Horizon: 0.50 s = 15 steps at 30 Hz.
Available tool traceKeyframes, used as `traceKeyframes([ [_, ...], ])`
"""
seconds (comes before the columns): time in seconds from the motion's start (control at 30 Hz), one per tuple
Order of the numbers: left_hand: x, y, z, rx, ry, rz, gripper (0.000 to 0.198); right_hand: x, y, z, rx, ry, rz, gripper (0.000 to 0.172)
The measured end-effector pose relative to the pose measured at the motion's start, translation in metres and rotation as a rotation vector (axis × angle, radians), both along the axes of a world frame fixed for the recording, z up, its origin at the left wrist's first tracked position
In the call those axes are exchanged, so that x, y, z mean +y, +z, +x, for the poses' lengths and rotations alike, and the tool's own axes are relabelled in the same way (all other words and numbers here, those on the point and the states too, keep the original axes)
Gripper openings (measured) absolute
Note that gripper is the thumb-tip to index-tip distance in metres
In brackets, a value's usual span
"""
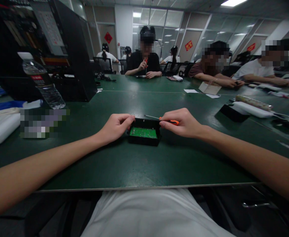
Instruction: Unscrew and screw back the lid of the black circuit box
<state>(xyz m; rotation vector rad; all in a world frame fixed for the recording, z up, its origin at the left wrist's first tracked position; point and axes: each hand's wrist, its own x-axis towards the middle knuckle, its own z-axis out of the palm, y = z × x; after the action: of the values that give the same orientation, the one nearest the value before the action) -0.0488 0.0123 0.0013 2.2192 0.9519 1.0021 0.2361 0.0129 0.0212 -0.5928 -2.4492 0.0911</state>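
Note:
A small black box (144, 141) with an open top rests on the green table (134, 168), tilted slightly toward me. Inside it lies a green circuit board (144, 132). My left hand (119, 126) pinches the box's far left corner between thumb and fingers. At the far right corner, my right hand (181, 122) is closed around an orange-handled screwdriver (175, 122), with its thumb at the box's edge. The screwdriver's thin shaft points left, above the box's far wall.
On the left stand an open computer case (79, 49) and a leaning water bottle (42, 80). A black box (233, 113) and a white pouch (254, 110) lie at right. Across the table, a person (144, 62) holds a screwdriver; others sit at right.

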Motion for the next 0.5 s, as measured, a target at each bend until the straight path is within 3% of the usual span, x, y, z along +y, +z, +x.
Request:
traceKeyframes([
  [0.5,-0.0014,0.0014,0.0018,-0.006,0.003,-0.003,0.044,-0.0005,-0.0002,0.0006,-0.01,-0.011,-0.015,0.024],
])
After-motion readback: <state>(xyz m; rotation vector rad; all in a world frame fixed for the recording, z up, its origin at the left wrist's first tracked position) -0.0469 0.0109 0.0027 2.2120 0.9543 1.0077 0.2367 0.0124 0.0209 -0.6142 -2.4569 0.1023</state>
